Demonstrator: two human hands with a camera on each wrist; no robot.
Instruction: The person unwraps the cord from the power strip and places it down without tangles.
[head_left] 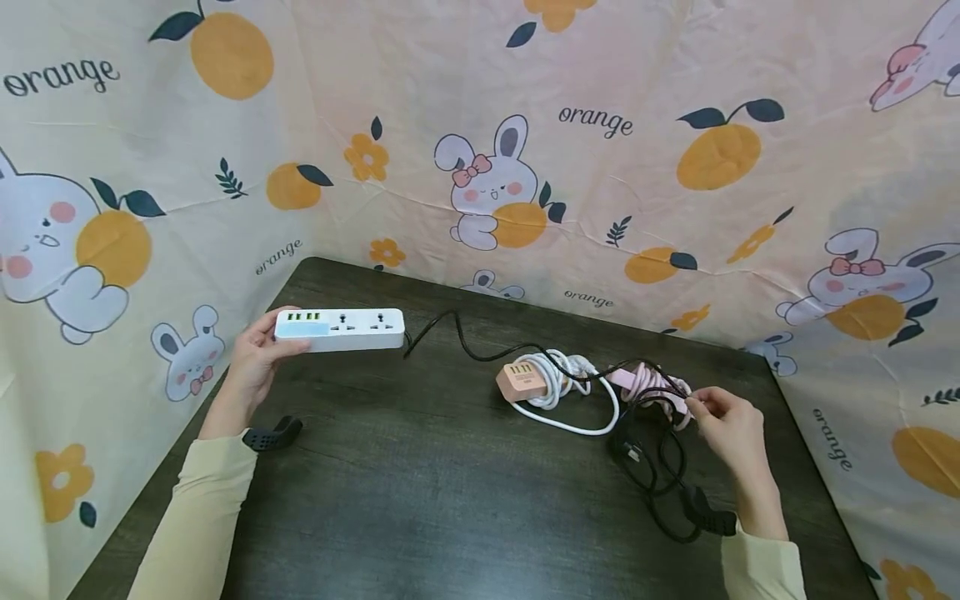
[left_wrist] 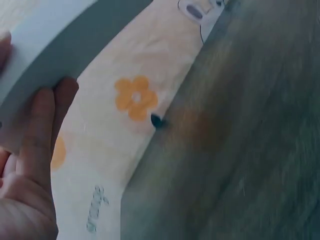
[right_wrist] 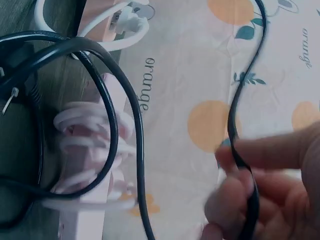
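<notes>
My left hand (head_left: 253,362) grips the left end of a white power strip (head_left: 352,331), holding it up at the table's left side; the left wrist view shows fingers against the strip's underside (left_wrist: 65,45). From the strip's right end a black cable (head_left: 480,357) runs rightward. My right hand (head_left: 731,425) pinches this black cable (right_wrist: 234,117) between thumb and fingers. Loose black loops and a plug (head_left: 632,451) lie left of that hand. Under the cable sit a pink strip wrapped in its pale cord (right_wrist: 92,135) and an orange-pink block (head_left: 521,382) with a coiled white cord (head_left: 577,373).
The dark table (head_left: 390,500) has its far edge against a patterned cloth (head_left: 420,83) printed with rabbits and oranges. The cloth also stands along the left and right sides. Black bands are on both wrists.
</notes>
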